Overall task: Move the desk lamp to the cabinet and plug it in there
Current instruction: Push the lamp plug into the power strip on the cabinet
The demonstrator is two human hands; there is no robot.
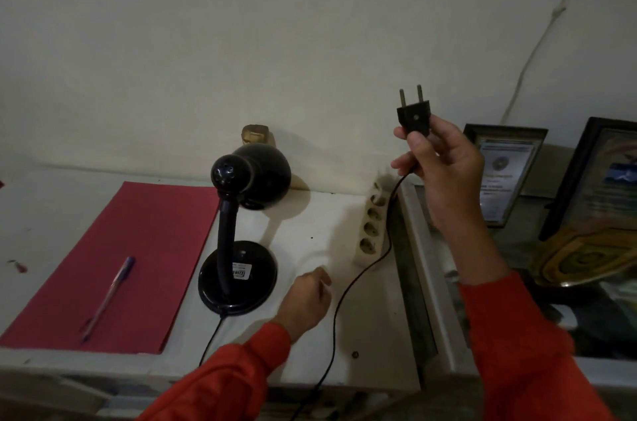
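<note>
Head view: right hand (444, 172) fingers (418, 148) pinch plug (413, 113) aloft; left hand (306, 300) curled, empty, on desk (310, 224) beside lamp (238, 234).

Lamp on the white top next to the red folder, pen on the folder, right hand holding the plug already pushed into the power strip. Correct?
Not quite. The head view shows the right hand holding the plug up in the air, prongs bare, apart from the power strip. The rest holds: lamp beside the red folder, pen on it.
</note>
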